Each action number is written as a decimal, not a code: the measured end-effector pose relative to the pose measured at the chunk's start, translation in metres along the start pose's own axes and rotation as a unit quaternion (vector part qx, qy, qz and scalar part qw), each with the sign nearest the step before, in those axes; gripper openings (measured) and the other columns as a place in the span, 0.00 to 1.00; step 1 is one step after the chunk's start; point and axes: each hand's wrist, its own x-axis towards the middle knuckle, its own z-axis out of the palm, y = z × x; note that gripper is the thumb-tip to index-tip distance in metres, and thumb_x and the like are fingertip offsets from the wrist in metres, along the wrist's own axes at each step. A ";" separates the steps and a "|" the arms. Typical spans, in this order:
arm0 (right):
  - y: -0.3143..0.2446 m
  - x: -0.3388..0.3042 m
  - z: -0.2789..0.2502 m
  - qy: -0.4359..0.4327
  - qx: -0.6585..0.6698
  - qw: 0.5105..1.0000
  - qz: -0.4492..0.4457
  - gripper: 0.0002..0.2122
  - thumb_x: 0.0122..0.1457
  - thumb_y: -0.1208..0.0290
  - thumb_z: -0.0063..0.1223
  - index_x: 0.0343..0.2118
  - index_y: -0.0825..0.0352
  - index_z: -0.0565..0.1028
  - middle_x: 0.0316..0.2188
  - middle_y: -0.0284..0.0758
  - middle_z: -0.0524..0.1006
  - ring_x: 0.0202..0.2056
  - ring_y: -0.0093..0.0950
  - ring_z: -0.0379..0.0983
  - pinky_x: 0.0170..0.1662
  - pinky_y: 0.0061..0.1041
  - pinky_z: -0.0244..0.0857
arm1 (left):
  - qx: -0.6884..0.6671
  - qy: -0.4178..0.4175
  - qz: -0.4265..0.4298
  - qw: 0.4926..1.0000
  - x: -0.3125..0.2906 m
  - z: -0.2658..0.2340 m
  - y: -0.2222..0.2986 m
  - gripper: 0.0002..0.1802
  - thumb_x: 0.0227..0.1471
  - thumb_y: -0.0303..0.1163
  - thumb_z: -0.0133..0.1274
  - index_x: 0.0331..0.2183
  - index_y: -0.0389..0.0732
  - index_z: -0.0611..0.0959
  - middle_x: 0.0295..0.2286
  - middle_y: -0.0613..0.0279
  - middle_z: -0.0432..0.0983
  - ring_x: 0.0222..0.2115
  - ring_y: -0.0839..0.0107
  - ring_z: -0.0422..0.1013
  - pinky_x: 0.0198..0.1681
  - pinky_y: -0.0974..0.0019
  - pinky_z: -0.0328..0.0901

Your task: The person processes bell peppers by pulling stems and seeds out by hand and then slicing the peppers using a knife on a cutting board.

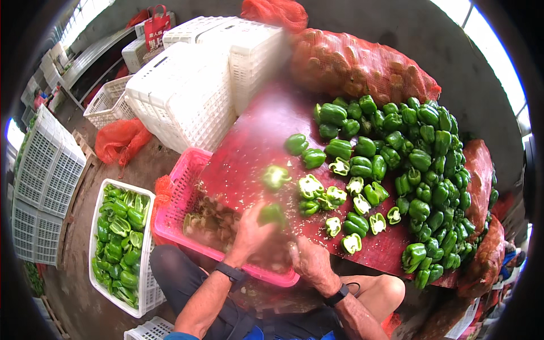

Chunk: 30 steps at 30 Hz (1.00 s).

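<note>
My left hand is closed around a green bell pepper, blurred by motion, above the near edge of a red board. My right hand is curled shut beside it, over the board's edge; whatever lies in its fingers cannot be made out. Below both hands is a pink basket with pale brownish scraps in it. Ahead on the board, a blurred pepper half shows its pale inside. Several cut peppers lie to the right of it, among scattered seeds.
A large heap of whole green peppers covers the board's right side. Behind it lies a full red mesh sack. White crates are stacked at the back left. A white crate of cut peppers stands left of the pink basket.
</note>
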 end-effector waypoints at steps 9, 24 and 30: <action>0.004 0.016 -0.010 -0.066 0.042 0.996 0.035 0.10 0.62 0.65 0.50 0.32 0.68 0.69 0.20 0.48 0.75 0.24 0.50 0.73 0.27 0.48 0.67 | -0.011 0.013 0.018 1.000 0.005 0.003 0.020 0.32 0.43 0.36 0.69 0.51 0.40 0.78 0.38 0.50 0.75 0.39 0.60 0.72 0.45 0.62 0.69; 0.030 -0.001 0.021 -0.016 -0.007 1.000 0.016 0.10 0.60 0.63 0.52 0.28 0.65 0.70 0.16 0.46 0.73 0.21 0.48 0.73 0.23 0.46 0.66 | -0.143 0.060 -0.078 0.985 0.008 -0.010 -0.016 0.20 0.45 0.27 0.66 0.42 0.39 0.79 0.31 0.61 0.80 0.26 0.75 0.72 0.29 0.70 0.68; 0.042 0.030 0.022 0.006 -0.124 0.990 0.068 0.14 0.62 0.61 0.47 0.28 0.69 0.72 0.18 0.48 0.76 0.23 0.49 0.76 0.27 0.48 0.69 | -0.277 0.034 -0.133 0.951 0.009 -0.029 -0.027 0.19 0.51 0.25 0.61 0.45 0.35 0.75 0.30 0.63 0.78 0.19 0.82 0.70 0.17 0.78 0.65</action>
